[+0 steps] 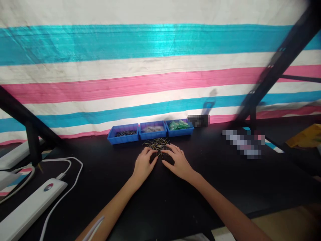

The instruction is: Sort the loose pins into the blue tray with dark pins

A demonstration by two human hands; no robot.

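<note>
A loose pile of long, thin, brass-coloured screws point(155, 144) lies on the black table, just in front of three blue bins. At the pile's near left edge is my left hand point(144, 163), its thumb and fingers apart and curved toward the screws. My right hand point(178, 163) rests at the near right edge, fingers spread, with the fingertips touching or just over the screws. Neither hand visibly grips a screw. The left bin point(122, 139) has dark screws in it, the middle bin point(152, 135) greyish small pieces, the right bin point(181, 132) green pieces.
A white power strip point(32, 209) and its white cable point(77, 170) lie on the left. Black slanted frame posts point(273, 67) flank the table point(160, 207). A yellow packet point(304, 136) is at the far right. Behind hangs a striped sheet point(140, 77).
</note>
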